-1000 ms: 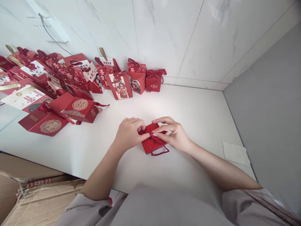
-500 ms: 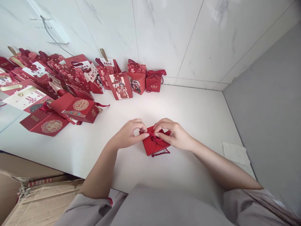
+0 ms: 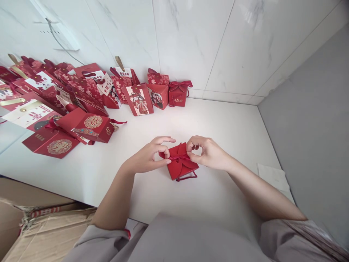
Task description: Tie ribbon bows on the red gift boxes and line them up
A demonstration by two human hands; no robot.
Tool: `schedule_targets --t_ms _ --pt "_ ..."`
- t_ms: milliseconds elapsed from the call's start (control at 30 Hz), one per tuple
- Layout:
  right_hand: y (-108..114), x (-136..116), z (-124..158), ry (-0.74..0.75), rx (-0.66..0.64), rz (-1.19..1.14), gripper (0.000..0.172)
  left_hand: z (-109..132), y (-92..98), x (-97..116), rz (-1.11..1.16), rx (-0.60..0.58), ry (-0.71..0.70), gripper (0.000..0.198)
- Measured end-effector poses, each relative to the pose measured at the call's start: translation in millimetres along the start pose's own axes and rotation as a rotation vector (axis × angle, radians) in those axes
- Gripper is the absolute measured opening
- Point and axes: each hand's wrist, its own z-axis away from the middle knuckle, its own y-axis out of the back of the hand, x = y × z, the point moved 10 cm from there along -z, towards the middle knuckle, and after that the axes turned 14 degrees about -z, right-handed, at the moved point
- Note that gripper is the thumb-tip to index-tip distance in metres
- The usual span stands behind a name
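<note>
A small red gift box (image 3: 181, 169) with petal-shaped top flaps sits on the white table in front of me. Across its top runs a red ribbon (image 3: 178, 157), knotted near the middle. My left hand (image 3: 152, 154) pinches the ribbon's left part between thumb and index finger, the other fingers raised. On the other side my right hand (image 3: 207, 153) pinches the ribbon's right part at the box's right edge. A dark red twisted cord (image 3: 187, 177) hangs from the box's near side onto the table.
Many red and white gift boxes (image 3: 92, 125) crowd the table's left and back. A red box with a bow (image 3: 178, 94) stands by the marble wall. A white sheet (image 3: 273, 177) lies at the right edge. Cardboard boxes (image 3: 51, 233) stand low on the left.
My hands have moved apart from the knot, drawing the ribbon out to both sides. More of the box's top now shows between them.
</note>
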Motion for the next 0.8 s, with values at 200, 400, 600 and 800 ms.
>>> schedule_targets --t_ms 200,400,600,800 --pt "11 7 1 -0.048 0.045 0.103 0.009 2 3.2 3 -0.070 0.024 -0.064 0.015" --pt "17 -1 4 -0.031 0.097 0.141 0.009 1 19.1 -1 -0.174 0.193 -0.047 0.016" --pt "10 1 6 -0.081 0.049 -0.081 0.003 -2 21.3 -14 -0.121 0.253 0.068 0.019" --pt "4 7 5 -0.099 -0.028 -0.065 0.016 -12 6.3 -16 0.045 0.307 0.103 0.022"
